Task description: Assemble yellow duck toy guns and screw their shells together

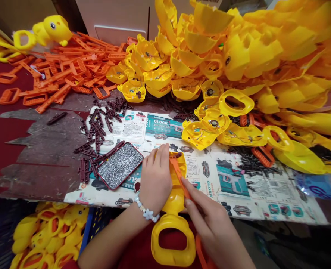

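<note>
At the table's front edge lies a yellow plastic shell half (173, 241) with a ring-shaped handle pointing toward me. My left hand (156, 175), wearing a beaded bracelet, is closed over the shell's left side, its fingertips at the far end. An orange plastic handle bar (180, 173) runs along the shell, pinched between the thumb and fingers of my right hand (210, 220). Its lower end passes beneath that hand. A small dark red part (178, 154) sits at the shell's far end, partly hidden. Left of my left hand is a tray (120, 166) full of small metal pins or screws.
Dark red toothed strips (96, 130) lie scattered around the tray. Orange handles (70, 71) are heaped at the back left. Yellow shells (210, 123), some with wiring, pile up at the back and right. Printed cardboard (165, 129) covers the tabletop. A crate (88, 228) of yellow toys stands below left.
</note>
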`<state>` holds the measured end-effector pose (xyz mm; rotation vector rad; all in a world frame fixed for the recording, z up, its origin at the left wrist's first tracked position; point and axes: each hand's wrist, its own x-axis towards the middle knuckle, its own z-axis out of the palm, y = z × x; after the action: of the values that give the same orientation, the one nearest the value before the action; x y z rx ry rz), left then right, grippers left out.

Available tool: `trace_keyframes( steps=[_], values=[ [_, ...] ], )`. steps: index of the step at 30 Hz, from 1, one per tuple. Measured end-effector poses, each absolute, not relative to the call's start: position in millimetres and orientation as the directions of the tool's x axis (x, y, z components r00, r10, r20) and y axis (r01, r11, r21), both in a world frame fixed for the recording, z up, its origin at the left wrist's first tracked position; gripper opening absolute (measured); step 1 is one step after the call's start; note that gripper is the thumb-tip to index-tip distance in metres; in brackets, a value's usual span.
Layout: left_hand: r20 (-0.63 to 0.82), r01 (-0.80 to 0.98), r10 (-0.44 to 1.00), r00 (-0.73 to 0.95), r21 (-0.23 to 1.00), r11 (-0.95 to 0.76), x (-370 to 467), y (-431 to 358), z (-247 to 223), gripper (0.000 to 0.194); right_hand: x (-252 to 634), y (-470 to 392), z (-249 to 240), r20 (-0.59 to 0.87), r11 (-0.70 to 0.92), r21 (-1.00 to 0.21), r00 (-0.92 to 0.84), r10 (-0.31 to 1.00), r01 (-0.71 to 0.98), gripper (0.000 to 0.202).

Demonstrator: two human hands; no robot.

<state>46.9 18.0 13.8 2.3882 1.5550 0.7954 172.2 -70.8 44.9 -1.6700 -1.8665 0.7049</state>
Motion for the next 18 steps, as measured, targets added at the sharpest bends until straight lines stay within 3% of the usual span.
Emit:
trace_keyframes(
  steps=[3, 6, 8, 12, 14, 18],
  values=[
    [0.346, 0.785, 0.883, 0.318, 0.425, -0.45, 45.4, 18.1, 11.0, 0.047, 167.0, -70.1, 46.3, 0.05, 0.081, -0.721, -0.065, 0.997, 0.688, 0.036],
    [0.364, 0.778, 0.869, 0.335, 0.414, -0.473, 44.6, 17.8, 8.4, 0.043, 155.5, -72.5, 41.2, 0.152, 0.137, -0.605, -0.055, 0.987, 0.785, 0.038],
    [0.371, 0.773, 0.863, 0.342, 0.412, -0.483, 44.5, 16.9, 7.7, 0.042, 149.0, -74.1, 37.1, 0.192, 0.16, -0.5, -0.071, 0.979, 0.851, 0.039],
    [0.386, 0.778, 0.852, 0.353, 0.385, -0.497, 44.4, 15.7, 12.5, 0.043, 143.6, -73.6, 32.7, 0.174, 0.159, -0.148, -0.133, 0.976, 0.976, 0.043],
    [0.363, 0.78, 0.856, 0.367, 0.381, -0.496, 43.4, 17.9, 19.4, 0.041, 144.3, -71.3, 33.8, 0.189, 0.151, -0.042, -0.14, 0.972, 0.988, 0.044],
    [0.172, 0.785, 0.889, 0.425, 0.418, -0.456, 39.8, 31.6, 36.5, 0.022, 148.5, -69.3, 40.7, 0.277, 0.207, -0.191, -0.15, 0.949, 0.96, 0.037]
  ],
)
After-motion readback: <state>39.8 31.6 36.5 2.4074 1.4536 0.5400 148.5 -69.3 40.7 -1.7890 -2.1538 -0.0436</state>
